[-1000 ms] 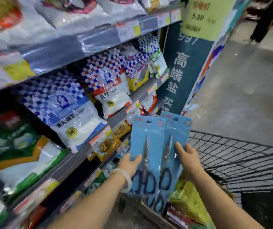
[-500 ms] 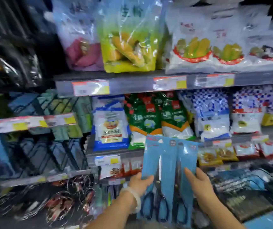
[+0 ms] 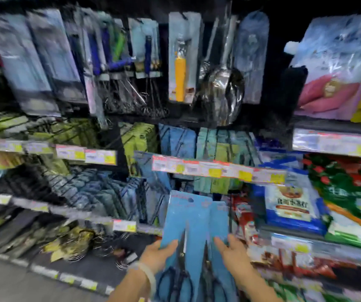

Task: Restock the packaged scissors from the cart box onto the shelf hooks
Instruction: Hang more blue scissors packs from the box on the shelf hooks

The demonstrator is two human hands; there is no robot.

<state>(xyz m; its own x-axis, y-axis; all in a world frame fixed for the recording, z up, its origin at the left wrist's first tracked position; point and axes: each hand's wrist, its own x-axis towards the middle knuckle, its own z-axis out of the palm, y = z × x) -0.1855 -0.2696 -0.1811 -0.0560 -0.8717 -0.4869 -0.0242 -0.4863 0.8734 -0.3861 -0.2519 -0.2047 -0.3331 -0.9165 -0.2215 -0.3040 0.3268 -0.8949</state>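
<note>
I hold a stack of blue-carded packaged scissors [image 3: 193, 223] upright in front of the hook shelves. My left hand [image 3: 157, 256] grips the stack's left edge, thumb on the front. My right hand [image 3: 233, 252] grips the right edge. Black scissor handles show near the bottom of the cards. Behind and above the stack hang more blue and green carded scissors [image 3: 210, 149] on the shelf hooks. The frame is blurred by motion. The cart box is out of view.
Carded kitchen tools, a yellow-handled peeler [image 3: 180, 73] and a steel ladle [image 3: 221, 92] hang on the upper hooks. A price-tag rail [image 3: 216, 170] runs just above the stack. Bagged foods [image 3: 288, 205] fill the shelves at right. Grey floor [image 3: 11, 282] lies lower left.
The view has swung left from the bagged-food shelves and cart to the hook section with hanging tools. Both hands keep the same hold on the scissors stack.
</note>
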